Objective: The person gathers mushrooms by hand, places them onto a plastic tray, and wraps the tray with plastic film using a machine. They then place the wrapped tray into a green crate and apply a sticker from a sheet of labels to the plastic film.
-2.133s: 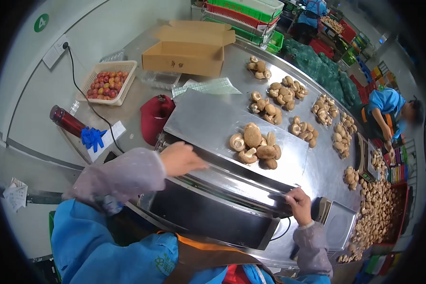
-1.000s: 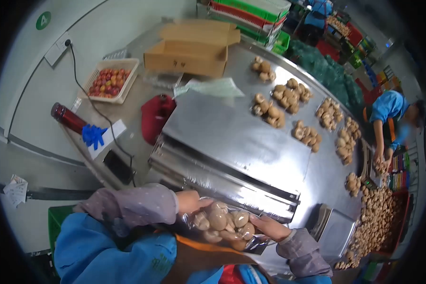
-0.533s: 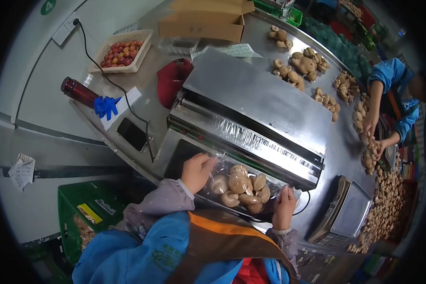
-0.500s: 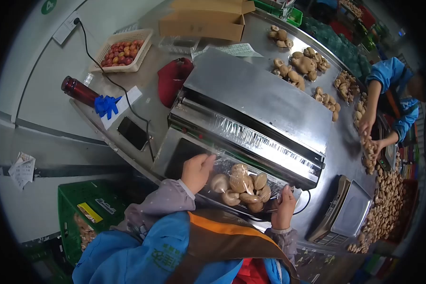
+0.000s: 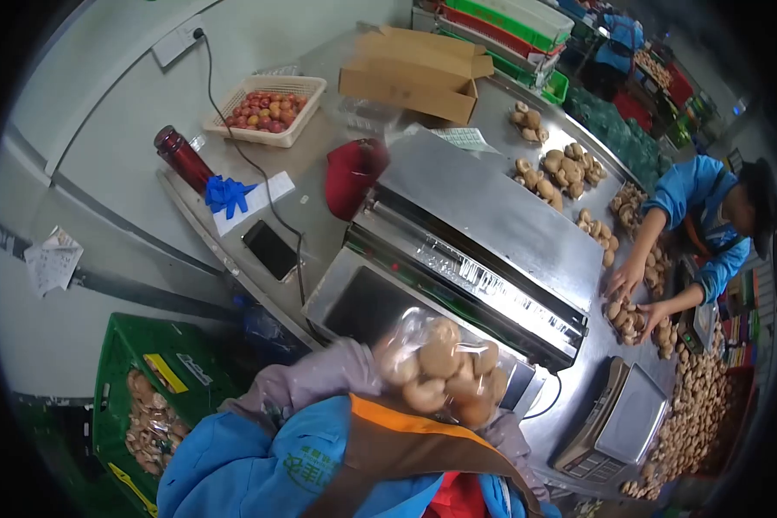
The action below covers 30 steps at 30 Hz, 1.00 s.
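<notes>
Indeed, the wrapped mushrooms [image 5: 445, 367] are at lower middle of the frame, before the machine [image 5: 470, 274], between the left hand [image 5: 386, 351] and the right hand [image 5: 495, 411]. Both hands are mostly hidden; how far they close, I cannot tell.

A metal table [image 5: 315, 229] carries mushrooms [image 5: 570, 168], a scale [image 5: 617, 423] (silvery-topped), and a phone [image 5: 270, 250].

No text reads clearly to you: the green characters [image 5: 309, 468] on your blue jacket [image 5: 233, 457], right of the green crate [image 5: 129, 338], the white lettering [image 5: 194, 369] on that crate, and the print on the paper [image 5: 53, 261] above-left of it are too blurred
</notes>
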Motion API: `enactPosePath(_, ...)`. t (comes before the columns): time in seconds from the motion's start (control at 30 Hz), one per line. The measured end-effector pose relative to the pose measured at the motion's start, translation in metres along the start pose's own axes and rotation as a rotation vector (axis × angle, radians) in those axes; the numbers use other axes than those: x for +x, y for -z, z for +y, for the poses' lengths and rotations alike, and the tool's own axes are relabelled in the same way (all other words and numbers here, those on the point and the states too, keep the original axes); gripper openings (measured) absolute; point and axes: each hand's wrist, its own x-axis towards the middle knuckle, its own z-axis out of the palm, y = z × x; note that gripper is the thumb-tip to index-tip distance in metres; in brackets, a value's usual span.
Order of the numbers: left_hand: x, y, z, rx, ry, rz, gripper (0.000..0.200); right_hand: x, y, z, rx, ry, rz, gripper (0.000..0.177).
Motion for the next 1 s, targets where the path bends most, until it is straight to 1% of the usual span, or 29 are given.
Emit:
enactPosePath(0.1, -0.032, -0.044, 0.030, -0.319, -0.093, -0.298, 0.025, -0.010, 0.024, -0.033, 0.174, 0.014, -0.526, 0.018)
enactPosePath(0.17, -0.049, -0.076, 0.050, 0.109, -0.173, -0.202, 0.038, -0.012, 0.032, -0.047, 0.145, 0.043, -0.756, 0.020)
enactPosePath(0.2, -0.051, -0.082, 0.048, 0.076, -0.124, -0.300, 0.039, -0.013, 0.033, -0.051, 0.088, 0.076, -0.831, 0.020)
enactPosePath(0.23, -0.054, -0.089, 0.046, 0.047, -0.072, -0.396, 0.039, -0.009, 0.034, -0.057, 0.003, 0.111, -0.861, 0.022)
enactPosePath(0.27, -0.060, -0.089, 0.028, 0.033, 0.024, -0.406, 0.040, -0.002, 0.035, -0.057, -0.130, 0.128, -0.845, 0.023)
enactPosePath(0.3, -0.066, -0.091, 0.009, 0.019, 0.120, -0.412, 0.040, 0.008, 0.047, -0.060, -0.296, 0.105, -0.753, 0.024)
enactPosePath(0.33, -0.063, -0.091, -0.007, -0.124, -0.026, -0.526, 0.039, 0.023, 0.060, -0.070, -0.367, 0.012, -0.640, 0.025)
enactPosePath(0.37, -0.061, -0.088, -0.020, -0.241, -0.186, -0.635, 0.038, 0.030, 0.075, -0.072, 0.117, 0.045, -0.490, 0.039)
enactPosePath(0.4, -0.073, -0.085, -0.028, -0.270, -0.290, -0.636, 0.037, 0.033, 0.090, -0.107, 0.428, 0.143, -0.522, 0.036)
enactPosePath(0.43, -0.084, -0.080, -0.035, -0.299, -0.394, -0.636, 0.036, 0.023, 0.100, -0.140, 0.265, 0.290, -0.677, 0.052)
enactPosePath(0.47, -0.102, -0.082, -0.039, -0.390, -0.300, -0.461, 0.035, 0.014, 0.108, -0.172, 0.122, 0.459, -0.811, 0.069)
enactPosePath(0.5, -0.113, -0.083, -0.040, -0.485, -0.203, -0.320, 0.034, 0.022, 0.113, -0.198, 0.133, 0.541, -1.132, 0.084)
enactPosePath(0.53, -0.123, -0.084, -0.042, -0.583, -0.114, -0.189, 0.033, 0.012, 0.093, -0.191, 0.096, 0.453, -1.120, 0.089)
enactPosePath(0.6, -0.143, -0.062, -0.042, -0.263, -0.186, -0.025, 0.031, -0.001, 0.063, -0.147, 0.170, 0.189, -0.902, 0.087)
enactPosePath(0.63, -0.153, -0.051, -0.042, -0.102, -0.202, 0.062, 0.031, 0.002, 0.053, -0.139, 0.401, -0.091, -0.908, 0.077)
enactPosePath(0.67, -0.195, -0.054, 0.003, -0.561, -0.005, 0.109, 0.039, 0.005, 0.034, -0.141, 0.480, 0.197, -0.779, 0.065)
enactPosePath(0.7, -0.210, -0.031, -0.029, -0.397, -0.424, 0.069, 0.065, 0.010, 0.014, -0.143, 0.512, 0.131, -0.667, 0.061)
enactPosePath(0.73, -0.240, -0.028, -0.013, -0.609, -0.349, 0.172, 0.093, 0.010, -0.007, -0.148, 0.545, 0.054, -0.550, 0.058)
enactPosePath(0.77, -0.274, -0.035, 0.010, -0.453, -0.429, 0.375, 0.098, 0.006, -0.047, -0.196, 0.790, 0.054, -0.481, 0.060)
enactPosePath(0.8, -0.305, -0.037, 0.030, -0.293, -0.503, 0.574, 0.102, 0.016, -0.082, -0.200, 0.671, 0.116, -0.465, 0.055)
enactPosePath(0.83, -0.330, -0.027, 0.034, -0.200, -0.552, 0.821, 0.098, 0.011, -0.119, -0.228, 0.624, 0.207, -0.500, 0.055)
enactPosePath(0.87, -0.354, -0.015, 0.037, -0.106, -0.590, 1.060, 0.094, -0.002, -0.154, -0.263, 0.701, 0.326, -0.583, 0.058)
enactPosePath(0.9, -0.400, 0.001, 0.050, 0.128, -0.531, 1.115, 0.087, -0.008, -0.187, -0.294, 0.814, 0.379, -0.728, 0.062)
enactPosePath(0.93, -0.454, 0.018, 0.059, 0.361, -0.466, 1.159, 0.080, -0.014, -0.216, -0.320, 0.893, 0.349, -0.868, 0.060)
enactPosePath(0.97, -0.498, 0.037, 0.055, 0.241, -0.458, 1.204, 0.069, -0.007, -0.247, -0.335, 0.611, 0.489, -0.975, 0.061)
enactPosePath(1.0, -0.543, 0.048, 0.054, -0.087, -0.536, 1.014, 0.073, -0.001, -0.262, -0.351, 0.243, 0.626, -1.058, 0.062)
